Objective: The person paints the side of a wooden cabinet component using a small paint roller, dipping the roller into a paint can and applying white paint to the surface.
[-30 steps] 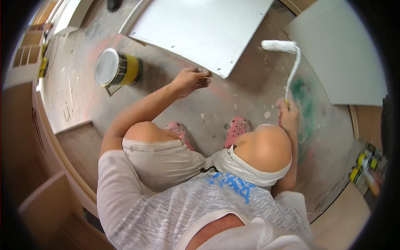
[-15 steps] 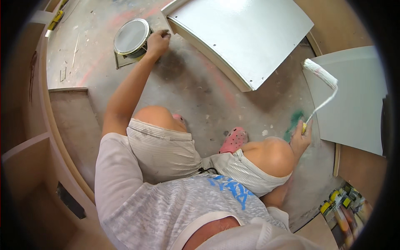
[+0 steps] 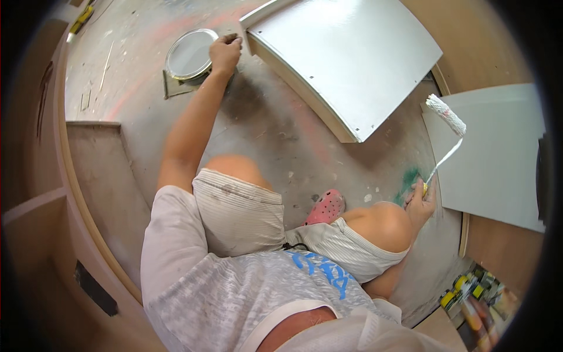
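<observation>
The left hand [image 3: 226, 54] is no longer hovering by the near corner of the white-topped box [image 3: 352, 53]; it is now reaching farther out, with the paint can [image 3: 190, 56] sitting just left of its fingers. Beyond the right hand's [image 3: 421, 199] fingers, the paint roller's [image 3: 447, 115] cover is now slanting rather than lying crosswise, and is overlapping the pale grey panel [image 3: 492, 155]. The left shoe is disappearing behind the knee [image 3: 234, 167].

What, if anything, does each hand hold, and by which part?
Right hand: white cylindrical paint roller with thin bent frame, by its yellow handle. Left hand: cannot tell.
</observation>
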{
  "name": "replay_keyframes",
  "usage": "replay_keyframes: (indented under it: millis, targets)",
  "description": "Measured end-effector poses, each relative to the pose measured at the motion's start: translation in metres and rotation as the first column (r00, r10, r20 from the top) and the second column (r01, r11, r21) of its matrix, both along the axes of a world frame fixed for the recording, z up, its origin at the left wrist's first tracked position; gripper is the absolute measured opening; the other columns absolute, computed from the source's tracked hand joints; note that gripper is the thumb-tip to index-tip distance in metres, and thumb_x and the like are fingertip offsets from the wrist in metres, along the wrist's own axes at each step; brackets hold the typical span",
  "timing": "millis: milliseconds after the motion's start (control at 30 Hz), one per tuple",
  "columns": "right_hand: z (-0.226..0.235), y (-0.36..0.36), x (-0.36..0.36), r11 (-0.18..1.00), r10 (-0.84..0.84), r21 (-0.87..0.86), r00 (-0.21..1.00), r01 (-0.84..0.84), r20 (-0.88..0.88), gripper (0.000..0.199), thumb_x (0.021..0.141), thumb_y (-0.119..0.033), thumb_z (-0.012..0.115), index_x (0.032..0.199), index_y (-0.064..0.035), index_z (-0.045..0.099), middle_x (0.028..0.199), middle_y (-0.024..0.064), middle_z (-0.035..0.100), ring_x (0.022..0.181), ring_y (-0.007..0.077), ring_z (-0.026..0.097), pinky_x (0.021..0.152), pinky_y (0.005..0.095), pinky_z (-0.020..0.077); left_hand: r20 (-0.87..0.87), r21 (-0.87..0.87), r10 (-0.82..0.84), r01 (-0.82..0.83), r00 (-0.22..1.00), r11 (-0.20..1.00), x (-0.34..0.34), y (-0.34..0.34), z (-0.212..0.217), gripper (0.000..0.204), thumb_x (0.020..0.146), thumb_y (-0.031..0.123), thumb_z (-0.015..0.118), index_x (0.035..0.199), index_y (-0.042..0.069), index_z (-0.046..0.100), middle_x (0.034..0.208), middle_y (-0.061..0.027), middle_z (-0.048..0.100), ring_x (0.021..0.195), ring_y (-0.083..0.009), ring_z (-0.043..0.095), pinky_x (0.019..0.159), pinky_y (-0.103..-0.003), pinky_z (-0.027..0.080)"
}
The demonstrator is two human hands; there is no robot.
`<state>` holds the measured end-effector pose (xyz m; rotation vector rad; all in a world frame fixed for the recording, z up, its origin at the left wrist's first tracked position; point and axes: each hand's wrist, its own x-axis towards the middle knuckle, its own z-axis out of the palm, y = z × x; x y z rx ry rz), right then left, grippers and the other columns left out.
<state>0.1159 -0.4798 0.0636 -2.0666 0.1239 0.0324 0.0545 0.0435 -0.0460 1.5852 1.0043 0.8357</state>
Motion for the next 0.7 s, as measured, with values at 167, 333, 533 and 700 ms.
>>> replay_keyframes:
  millis: [167,333,533,700]
  targets:
    - [0.009,0.022,-0.008,0.998,0.047,0.04,0.998,-0.048,0.037,0.045,0.088,-0.009,0.056,0.131,-0.0029,0.044,0.075,0.0017,0.055,0.047,0.0017,0.039,0.038,0.0179,0.0274,-0.087,0.072,0.027,-0.021,0.996,0.997,-0.004,0.001,-0.011,0.023,0.078,0.019,0.065,0.093,0.002,0.069,0.079,-0.0111,0.068,0.07,-0.0184,0.065,0.065,-0.029,0.05]
    - [0.001,0.01,-0.005,0.992,0.094,0.082,0.995,-0.096,0.024,0.042,0.088,-0.007,0.056,0.129,-0.0028,0.046,0.077,0.0024,0.056,0.047,0.0021,0.04,0.038,0.0179,0.0277,-0.181,0.212,0.107,-0.068,0.978,0.975,0.006,0.01,-0.007,0.026,0.076,0.028,0.066,0.088,0.006,0.071,0.082,-0.0118,0.068,0.076,-0.0226,0.066,0.076,-0.032,0.049]
    - [-0.001,0.005,-0.004,0.992,0.107,0.063,0.994,-0.108,0.01,0.041,0.088,-0.008,0.056,0.128,-0.0034,0.047,0.076,0.0027,0.056,0.049,0.0026,0.04,0.04,0.0187,0.0297,-0.232,0.311,0.181,-0.104,0.956,0.945,0.018,0.001,0.018,0.025,0.075,0.029,0.067,0.085,0.006,0.071,0.081,-0.0117,0.068,0.078,-0.022,0.066,0.077,-0.032,0.049]
    - [-0.007,-0.007,0.0,0.992,0.127,-0.027,0.992,-0.126,0.027,0.042,0.089,-0.011,0.055,0.129,-0.0025,0.047,0.076,0.0028,0.056,0.05,0.0037,0.039,0.043,0.0207,0.0324,-0.185,0.337,0.194,-0.124,0.963,0.933,0.016,0.008,0.009,0.03,0.073,0.021,0.069,0.097,0.003,0.067,0.085,-0.0112,0.069,0.082,-0.024,0.065,0.08,-0.033,0.048]
